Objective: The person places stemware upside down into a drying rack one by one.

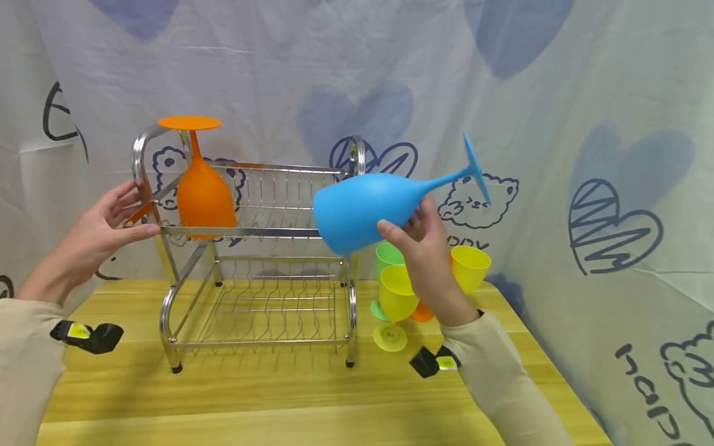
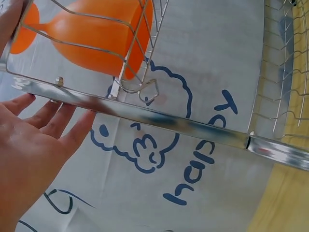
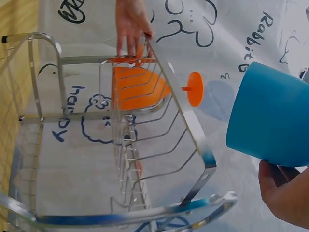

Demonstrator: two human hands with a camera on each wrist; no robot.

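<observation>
A two-tier metal dish rack stands on the table. My left hand grips its upper left side, thumb at the front rail and fingertips against the side rail. Just right of that hand, an orange plastic wine glass sits upside down in the upper tier, foot up. My right hand holds a blue plastic wine glass by its bowl, near the stem. This glass is tilted on its side, mouth to the left, apart from the rack at its upper right corner.
Behind my right forearm stand several upright glasses on the wooden table: a yellow glass, a green glass, another yellow glass, and orange partly hidden. A printed curtain hangs behind and at the sides.
</observation>
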